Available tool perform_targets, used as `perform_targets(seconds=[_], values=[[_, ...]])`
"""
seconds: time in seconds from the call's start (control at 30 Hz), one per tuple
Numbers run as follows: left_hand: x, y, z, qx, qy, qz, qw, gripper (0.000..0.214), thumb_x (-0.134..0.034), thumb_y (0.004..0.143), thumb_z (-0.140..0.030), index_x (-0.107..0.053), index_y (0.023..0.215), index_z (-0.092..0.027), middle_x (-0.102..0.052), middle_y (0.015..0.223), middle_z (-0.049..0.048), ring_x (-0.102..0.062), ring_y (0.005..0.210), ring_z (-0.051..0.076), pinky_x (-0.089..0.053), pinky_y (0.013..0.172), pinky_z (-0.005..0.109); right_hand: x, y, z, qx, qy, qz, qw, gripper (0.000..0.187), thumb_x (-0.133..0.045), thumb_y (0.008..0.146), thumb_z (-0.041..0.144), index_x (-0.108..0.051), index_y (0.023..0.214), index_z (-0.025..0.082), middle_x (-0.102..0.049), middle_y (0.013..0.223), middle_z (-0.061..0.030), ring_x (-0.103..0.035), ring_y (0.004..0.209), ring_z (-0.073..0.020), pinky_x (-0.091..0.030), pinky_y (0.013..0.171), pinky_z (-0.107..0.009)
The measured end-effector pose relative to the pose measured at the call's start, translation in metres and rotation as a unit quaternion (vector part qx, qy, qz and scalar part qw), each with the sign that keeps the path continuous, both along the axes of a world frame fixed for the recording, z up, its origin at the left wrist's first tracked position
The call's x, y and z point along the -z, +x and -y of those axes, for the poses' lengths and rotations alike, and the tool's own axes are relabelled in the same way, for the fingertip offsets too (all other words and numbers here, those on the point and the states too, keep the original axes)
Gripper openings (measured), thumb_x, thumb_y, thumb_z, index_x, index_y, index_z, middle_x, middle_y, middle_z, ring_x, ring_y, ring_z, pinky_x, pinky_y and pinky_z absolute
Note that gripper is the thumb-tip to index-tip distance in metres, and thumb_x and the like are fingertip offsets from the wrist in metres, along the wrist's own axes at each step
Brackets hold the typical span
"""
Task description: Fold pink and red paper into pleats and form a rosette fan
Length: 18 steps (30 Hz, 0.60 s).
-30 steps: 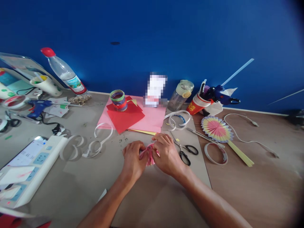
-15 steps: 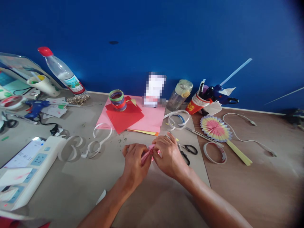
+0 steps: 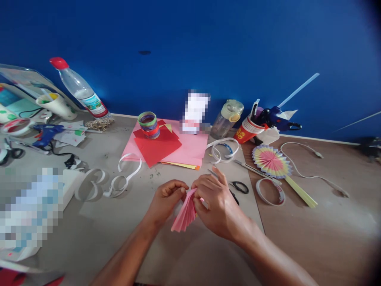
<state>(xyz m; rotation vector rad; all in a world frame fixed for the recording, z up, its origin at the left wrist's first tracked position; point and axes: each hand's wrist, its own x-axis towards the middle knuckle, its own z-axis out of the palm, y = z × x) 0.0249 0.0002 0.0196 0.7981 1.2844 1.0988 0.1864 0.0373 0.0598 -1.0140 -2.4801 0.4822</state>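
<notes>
Above the grey table mat, my left hand (image 3: 165, 198) and my right hand (image 3: 217, 204) both pinch the top of a pink pleated paper fan (image 3: 184, 214). The fan hangs down and spreads toward me between the two hands. My left thumb and fingers are closed on its upper left edge. Several right fingers grip its upper right side, while the index finger sticks up. Black-handled scissors (image 3: 238, 186) lie just behind my right hand.
Pink and red paper sheets (image 3: 178, 149) with a tape roll stack (image 3: 148, 125) lie behind. White paper strips (image 3: 119, 180), a coloured round fan (image 3: 272, 161), a cup with glue gun (image 3: 253, 127), bottles (image 3: 80, 91) and a power strip surround the hands.
Both hands lifted the pleated paper off the table and drew it toward me. It now hangs open as a fan instead of lying bunched between the fingers.
</notes>
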Motion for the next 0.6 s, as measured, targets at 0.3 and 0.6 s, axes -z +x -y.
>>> perform_targets(seconds=[0.3, 0.6], values=[[-0.005, 0.003, 0.004, 0.083, -0.009, 0.112, 0.990, 0.014, -0.068, 0.073, -0.025, -0.059, 0.072, -0.015, -0.057, 0.064, -0.0026, -0.051, 0.058, 0.008, -0.041, 0.058, 0.020, -0.006, 0.004, 0.011, -0.026, -0.040, 0.005, 0.999, 0.017, -0.045, 0.073, 0.004, -0.050, 0.072, 0.020, -0.059, 0.076, -0.0032, -0.055, 0.072, -0.0159, -0.033, 0.103, -0.043], [-0.006, 0.003, 0.005, 0.115, -0.003, 0.079, 0.990, 0.015, -0.067, 0.076, -0.026, -0.057, 0.072, -0.015, -0.052, 0.069, -0.0024, -0.048, 0.062, 0.008, -0.039, 0.060, 0.021, -0.009, 0.002, 0.018, -0.006, -0.040, 0.014, 0.999, 0.015, -0.044, 0.077, 0.006, -0.055, 0.074, 0.016, -0.057, 0.074, -0.0063, -0.054, 0.071, -0.0183, -0.044, 0.091, -0.041]])
